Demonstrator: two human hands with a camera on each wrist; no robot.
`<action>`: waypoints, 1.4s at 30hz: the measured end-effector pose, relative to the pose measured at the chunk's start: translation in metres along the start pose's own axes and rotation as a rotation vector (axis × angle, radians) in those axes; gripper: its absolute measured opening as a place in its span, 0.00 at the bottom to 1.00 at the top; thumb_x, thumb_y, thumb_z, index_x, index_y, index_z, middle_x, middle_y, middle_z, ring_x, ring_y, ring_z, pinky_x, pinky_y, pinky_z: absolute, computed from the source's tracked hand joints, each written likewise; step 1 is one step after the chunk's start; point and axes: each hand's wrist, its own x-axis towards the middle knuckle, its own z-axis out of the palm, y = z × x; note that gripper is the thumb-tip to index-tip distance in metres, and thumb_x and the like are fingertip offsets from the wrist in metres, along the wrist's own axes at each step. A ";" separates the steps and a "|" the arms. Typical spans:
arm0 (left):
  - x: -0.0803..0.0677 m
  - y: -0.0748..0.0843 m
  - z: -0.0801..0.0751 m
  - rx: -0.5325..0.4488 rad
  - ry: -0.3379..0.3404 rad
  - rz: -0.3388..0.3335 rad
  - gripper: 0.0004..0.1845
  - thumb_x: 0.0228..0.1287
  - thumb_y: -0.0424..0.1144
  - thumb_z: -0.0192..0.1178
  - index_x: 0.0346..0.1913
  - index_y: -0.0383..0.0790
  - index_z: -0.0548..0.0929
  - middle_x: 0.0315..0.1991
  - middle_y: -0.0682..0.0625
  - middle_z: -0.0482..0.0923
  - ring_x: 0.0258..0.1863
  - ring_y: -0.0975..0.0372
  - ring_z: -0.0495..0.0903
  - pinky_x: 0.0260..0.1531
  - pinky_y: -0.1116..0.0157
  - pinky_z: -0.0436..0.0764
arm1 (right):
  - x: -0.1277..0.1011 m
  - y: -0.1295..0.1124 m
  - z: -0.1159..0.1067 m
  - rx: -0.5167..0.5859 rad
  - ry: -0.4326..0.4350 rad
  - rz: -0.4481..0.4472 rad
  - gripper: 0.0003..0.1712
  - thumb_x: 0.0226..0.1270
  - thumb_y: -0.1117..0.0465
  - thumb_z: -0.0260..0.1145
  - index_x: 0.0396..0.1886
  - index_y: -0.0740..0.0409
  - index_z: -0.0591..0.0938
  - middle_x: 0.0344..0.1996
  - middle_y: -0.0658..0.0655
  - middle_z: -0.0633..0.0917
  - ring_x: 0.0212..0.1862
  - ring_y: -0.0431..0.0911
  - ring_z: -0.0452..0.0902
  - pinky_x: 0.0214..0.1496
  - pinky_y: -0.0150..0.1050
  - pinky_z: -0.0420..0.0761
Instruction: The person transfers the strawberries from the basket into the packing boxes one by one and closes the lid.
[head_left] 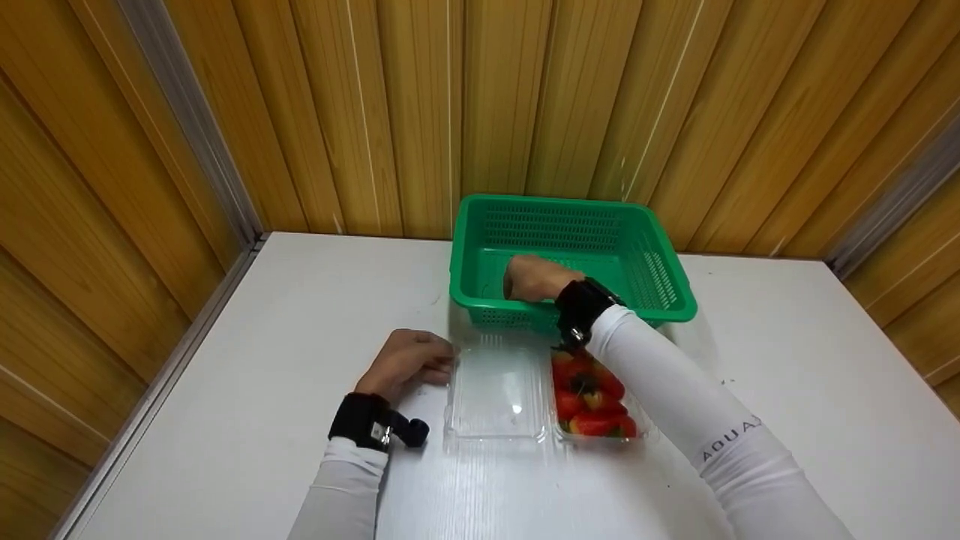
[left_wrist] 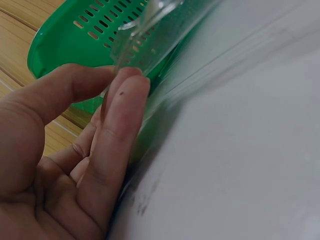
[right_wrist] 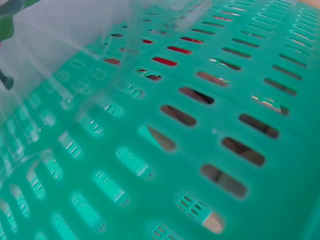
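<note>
On the white table lies an opened clear plastic clamshell box, its lid [head_left: 499,394] to the left. Strawberries [head_left: 589,401] with green leaves fill its right half. My left hand [head_left: 409,360] pinches the lid's outer edge; the left wrist view shows thumb and fingertips at the clear plastic [left_wrist: 145,30]. Over the near rim of a green slotted basket [head_left: 574,306], my right hand [head_left: 536,279] reaches down inside. Its fingertips are hidden behind the basket wall [right_wrist: 150,117]. Patches of red show through slots in the right wrist view; I cannot tell what those fingers hold.
The basket stands against the wood-patterned wall [head_left: 547,97] at the back, just behind the box. A metal frame edge [head_left: 161,379] runs along the table's left side. My right forearm [head_left: 697,405] passes over the box's right edge.
</note>
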 end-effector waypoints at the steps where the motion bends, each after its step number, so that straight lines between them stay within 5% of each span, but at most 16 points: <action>1: 0.000 0.000 0.000 -0.005 -0.001 -0.002 0.08 0.63 0.30 0.70 0.41 0.26 0.88 0.31 0.42 0.85 0.25 0.60 0.86 0.33 0.64 0.91 | 0.001 0.000 0.000 0.003 -0.004 0.007 0.09 0.74 0.67 0.66 0.37 0.56 0.92 0.31 0.51 0.82 0.32 0.46 0.71 0.30 0.38 0.70; 5: 0.000 0.000 0.000 -0.006 -0.001 -0.003 0.08 0.63 0.29 0.70 0.41 0.25 0.88 0.30 0.42 0.85 0.25 0.61 0.86 0.32 0.64 0.91 | 0.006 0.001 0.002 0.011 -0.020 0.008 0.14 0.72 0.68 0.65 0.25 0.52 0.83 0.24 0.50 0.75 0.25 0.44 0.65 0.24 0.37 0.62; 9: -0.001 0.001 0.001 -0.005 0.002 -0.009 0.09 0.63 0.30 0.70 0.41 0.25 0.88 0.30 0.42 0.84 0.24 0.61 0.85 0.32 0.65 0.90 | 0.008 0.001 0.003 0.010 -0.027 0.003 0.16 0.71 0.69 0.65 0.22 0.50 0.80 0.23 0.49 0.74 0.24 0.43 0.63 0.23 0.36 0.60; 19: -0.002 0.000 0.001 -0.026 0.001 -0.016 0.09 0.63 0.30 0.70 0.42 0.26 0.88 0.31 0.42 0.84 0.24 0.61 0.85 0.32 0.65 0.90 | 0.005 0.001 0.002 -0.006 -0.026 0.026 0.09 0.73 0.65 0.67 0.45 0.58 0.93 0.37 0.53 0.82 0.32 0.46 0.70 0.29 0.37 0.66; 26: -0.001 0.000 0.002 -0.028 0.004 -0.025 0.08 0.63 0.30 0.70 0.41 0.27 0.88 0.31 0.42 0.84 0.23 0.61 0.86 0.32 0.64 0.90 | 0.012 0.004 0.004 -0.002 -0.055 0.036 0.18 0.68 0.69 0.65 0.19 0.50 0.77 0.19 0.48 0.68 0.22 0.42 0.58 0.22 0.36 0.55; 36: 0.000 0.000 0.003 -0.008 0.006 -0.026 0.08 0.62 0.31 0.71 0.40 0.27 0.88 0.30 0.43 0.84 0.23 0.61 0.86 0.31 0.65 0.90 | 0.009 0.005 0.004 0.008 -0.051 0.018 0.22 0.68 0.71 0.63 0.17 0.49 0.70 0.18 0.48 0.64 0.21 0.42 0.55 0.22 0.36 0.53; 42: 0.000 0.000 0.002 -0.013 -0.011 -0.015 0.08 0.64 0.30 0.70 0.42 0.26 0.88 0.30 0.42 0.85 0.25 0.61 0.86 0.33 0.64 0.91 | 0.005 0.005 0.001 -0.007 -0.015 0.042 0.09 0.70 0.69 0.65 0.31 0.57 0.88 0.31 0.52 0.80 0.31 0.46 0.68 0.29 0.37 0.67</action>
